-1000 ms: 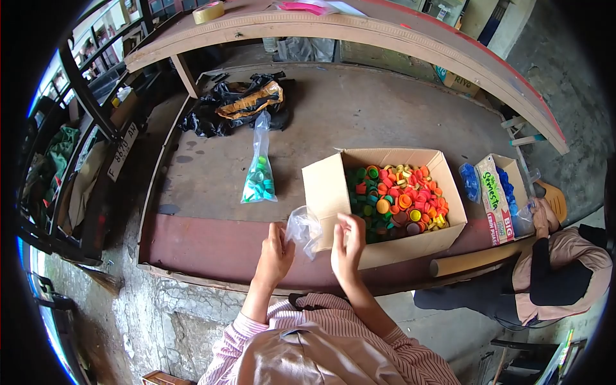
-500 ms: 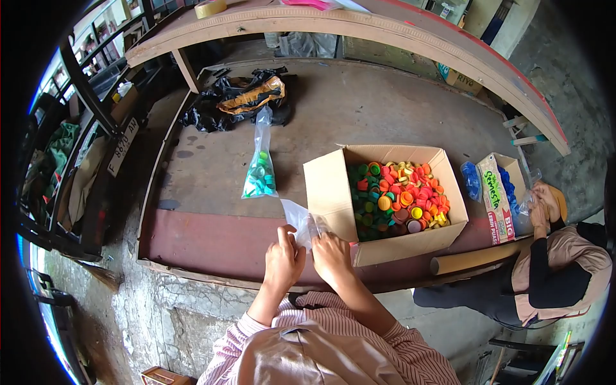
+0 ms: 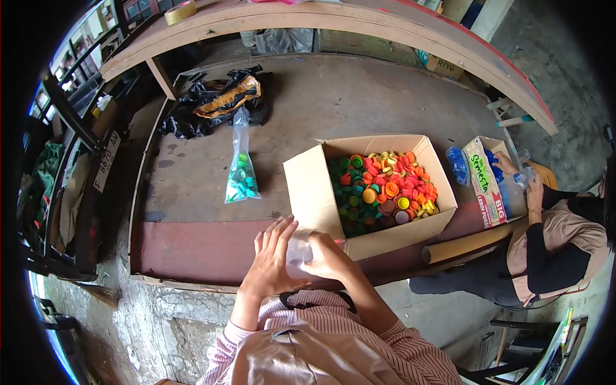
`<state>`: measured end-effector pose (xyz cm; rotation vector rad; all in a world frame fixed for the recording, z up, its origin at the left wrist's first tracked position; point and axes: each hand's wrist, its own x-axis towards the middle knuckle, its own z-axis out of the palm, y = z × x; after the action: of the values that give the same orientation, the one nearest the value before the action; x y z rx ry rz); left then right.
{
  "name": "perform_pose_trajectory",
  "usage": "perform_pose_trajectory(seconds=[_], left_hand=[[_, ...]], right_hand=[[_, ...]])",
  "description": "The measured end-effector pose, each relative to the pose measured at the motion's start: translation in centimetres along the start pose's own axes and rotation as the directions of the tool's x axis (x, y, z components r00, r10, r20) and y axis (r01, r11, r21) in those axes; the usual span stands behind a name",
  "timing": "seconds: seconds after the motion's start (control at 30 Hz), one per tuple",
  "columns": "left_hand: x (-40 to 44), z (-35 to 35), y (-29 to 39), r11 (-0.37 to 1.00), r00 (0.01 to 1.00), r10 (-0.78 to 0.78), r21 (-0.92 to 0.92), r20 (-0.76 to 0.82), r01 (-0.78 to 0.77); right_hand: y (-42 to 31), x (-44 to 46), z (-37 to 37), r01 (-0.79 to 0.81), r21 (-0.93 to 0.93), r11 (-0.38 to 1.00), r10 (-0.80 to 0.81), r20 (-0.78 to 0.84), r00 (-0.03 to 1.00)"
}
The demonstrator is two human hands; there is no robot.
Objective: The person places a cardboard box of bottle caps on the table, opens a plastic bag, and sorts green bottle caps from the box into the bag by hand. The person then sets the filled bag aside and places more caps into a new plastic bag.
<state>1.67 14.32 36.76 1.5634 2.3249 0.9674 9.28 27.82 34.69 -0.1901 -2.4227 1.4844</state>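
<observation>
A clear plastic bag (image 3: 298, 255) is between my two hands, close to the front edge of the table. My left hand (image 3: 269, 264) lies along the bag's left side with its fingers stretched out. On the other side, my right hand (image 3: 328, 255) grips the bag, its fingertips partly hidden. Just beyond them stands an open cardboard box (image 3: 314, 186) full of green, red, orange and yellow plastic caps (image 3: 391, 192). Farther left, a filled clear bag of green and teal caps (image 3: 242, 181) lies on the table.
Crumpled black plastic (image 3: 186, 115) lies at the back left. A raised wooden shelf (image 3: 301, 16) spans the far side, with a tape roll (image 3: 180, 12) on it. At right, a person's hand (image 3: 534, 192) holds a clear bag beside a smaller box (image 3: 484, 183); a cardboard tube (image 3: 468, 244) lies nearby.
My left hand has gone from pinching the bag to stretched fingers, and the bag sits lower between my hands. The other person's hands have moved apart, one reaching into the smaller box.
</observation>
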Motion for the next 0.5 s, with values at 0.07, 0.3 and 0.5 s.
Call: perform_pose_trajectory(seconds=[0.07,0.3,0.5], left_hand=[[0.5,0.3,-0.7,0.996,0.996,0.066,0.061,0.063,-0.07],[0.7,1.6,-1.9,0.933,0.995,0.091,-0.353,0.036,-0.073],[1.5,2.1,-1.7,0.974,0.996,0.085,-0.212,-0.004,-0.084]], right_hand=[[-0.4,-0.3,-0.2,0.029,-0.014,0.999,-0.024,0.244,0.969],[-0.7,-0.7,-0.8,0.023,-0.17,0.985,0.022,0.258,0.966],[-1.4,-0.5,-0.5,-0.089,-0.598,0.797,0.253,0.196,0.947]])
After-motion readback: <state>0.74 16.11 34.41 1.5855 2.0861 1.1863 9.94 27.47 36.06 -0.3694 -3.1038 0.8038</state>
